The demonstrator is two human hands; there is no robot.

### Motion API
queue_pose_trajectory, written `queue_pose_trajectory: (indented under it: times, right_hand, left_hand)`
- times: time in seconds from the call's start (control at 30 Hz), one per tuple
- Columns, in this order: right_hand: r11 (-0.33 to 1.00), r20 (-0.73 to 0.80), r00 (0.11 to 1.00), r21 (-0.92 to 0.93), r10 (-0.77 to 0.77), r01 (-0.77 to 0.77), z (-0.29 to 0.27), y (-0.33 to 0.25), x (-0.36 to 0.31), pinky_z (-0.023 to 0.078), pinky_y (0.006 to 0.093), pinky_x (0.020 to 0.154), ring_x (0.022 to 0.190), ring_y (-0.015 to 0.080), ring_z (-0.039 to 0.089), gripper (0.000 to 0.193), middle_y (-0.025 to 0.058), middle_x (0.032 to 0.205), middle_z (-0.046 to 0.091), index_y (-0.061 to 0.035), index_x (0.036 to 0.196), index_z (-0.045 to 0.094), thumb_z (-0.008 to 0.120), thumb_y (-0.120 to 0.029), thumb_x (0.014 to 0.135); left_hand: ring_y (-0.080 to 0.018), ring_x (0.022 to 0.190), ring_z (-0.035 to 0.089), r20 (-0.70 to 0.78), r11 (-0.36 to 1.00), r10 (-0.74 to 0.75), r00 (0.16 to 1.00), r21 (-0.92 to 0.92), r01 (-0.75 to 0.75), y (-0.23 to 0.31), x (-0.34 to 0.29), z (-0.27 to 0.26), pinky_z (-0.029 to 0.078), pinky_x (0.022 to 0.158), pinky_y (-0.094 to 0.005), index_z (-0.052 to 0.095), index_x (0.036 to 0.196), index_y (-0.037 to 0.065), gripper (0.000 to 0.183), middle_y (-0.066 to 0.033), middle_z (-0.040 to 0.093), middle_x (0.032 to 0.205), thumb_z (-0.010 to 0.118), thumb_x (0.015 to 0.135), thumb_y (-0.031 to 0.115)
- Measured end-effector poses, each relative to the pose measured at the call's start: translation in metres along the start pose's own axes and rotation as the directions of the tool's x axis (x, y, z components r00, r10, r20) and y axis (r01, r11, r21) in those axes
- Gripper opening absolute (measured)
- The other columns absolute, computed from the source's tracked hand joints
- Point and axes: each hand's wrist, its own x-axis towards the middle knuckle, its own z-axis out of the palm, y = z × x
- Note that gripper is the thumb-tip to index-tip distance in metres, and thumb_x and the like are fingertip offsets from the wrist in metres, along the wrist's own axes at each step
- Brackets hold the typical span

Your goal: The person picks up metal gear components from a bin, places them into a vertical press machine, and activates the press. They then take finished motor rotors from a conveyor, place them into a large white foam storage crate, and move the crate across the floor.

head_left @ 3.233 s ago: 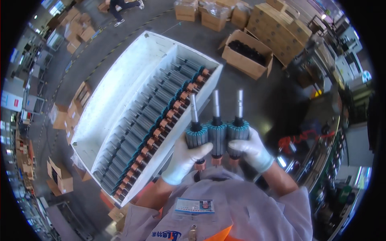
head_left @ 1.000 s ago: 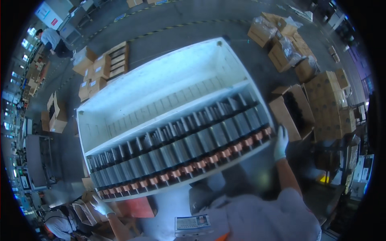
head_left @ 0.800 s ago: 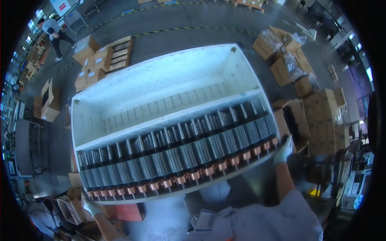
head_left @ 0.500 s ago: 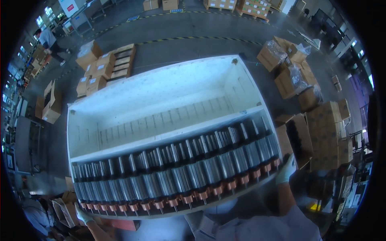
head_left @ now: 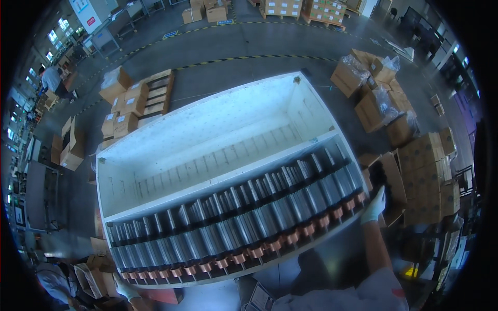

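Note:
A long white crate [head_left: 202, 142] fills the middle of the view, tilted with its left end nearer me. A divider splits it lengthwise; the far compartment holds no parts and has rows of dark marks. Packed side by side in the near compartment are many motor armatures [head_left: 228, 236], with steel shafts, dark windings and copper commutators facing me. My right hand [head_left: 374, 206], in a pale glove, grips the crate's near right corner. At the near left corner my gloved left hand [head_left: 126, 289] holds the crate, its fingers partly hidden by the wall.
Cardboard boxes [head_left: 129, 101] stand by a wooden pallet [head_left: 158, 93] at far left. More cartons with plastic wrap [head_left: 381, 101] lie at far right, and stacked cartons [head_left: 428, 179] stand beside my right hand. An open carton [head_left: 389, 181] is close by. Another person [head_left: 54, 83] is at far left.
The crate has turned slightly, its left end shifting toward me and to the right, both hands moving with it. The person at far left has moved and bends over.

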Motion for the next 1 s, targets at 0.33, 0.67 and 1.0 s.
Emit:
queue_pose_trajectory:
  times: [0.33,0.67,1.0]
  right_hand:
    - [0.805,0.222,0.948,0.505,0.228,-0.312,0.123,-0.034,0.094,0.037,0.0376,0.112,0.125,0.0222,0.053,0.053,0.0063,0.140,0.055,-0.0062,0.147,0.046,0.044,-0.040,0.107]
    - [0.860,0.459,0.888,0.434,0.045,-0.268,0.244,0.015,0.027,0.043,0.0384,0.105,0.122,0.0236,0.053,0.054,0.0094,0.135,0.055,-0.0052,0.146,0.045,0.045,-0.041,0.105]
    - [0.962,0.671,0.732,0.104,0.120,-0.253,0.254,-0.025,-0.039,0.035,0.0352,0.112,0.133,0.0250,0.044,0.081,0.0131,0.152,0.040,-0.0062,0.160,0.019,0.042,-0.060,0.102]
  left_hand:
    - [-0.0120,0.072,0.056,-0.055,0.933,0.264,0.963,0.268,-0.241,0.072,-0.113,0.097,0.048,0.067,-0.0308,0.074,0.094,-0.002,0.033,-0.0016,0.069,0.085,0.064,0.100,0.029]
    - [-0.0089,0.074,0.060,0.032,0.976,0.185,0.982,0.108,-0.188,0.031,-0.276,0.129,0.052,0.069,-0.0263,0.073,0.096,-0.002,0.027,-0.0007,0.067,0.084,0.064,0.101,0.024]
    - [-0.0140,0.088,0.065,0.526,0.883,0.051,0.849,0.373,-0.284,0.035,-0.469,0.153,0.053,0.083,-0.0308,0.070,0.117,-0.006,0.033,-0.0099,0.073,0.099,0.052,0.105,0.019]
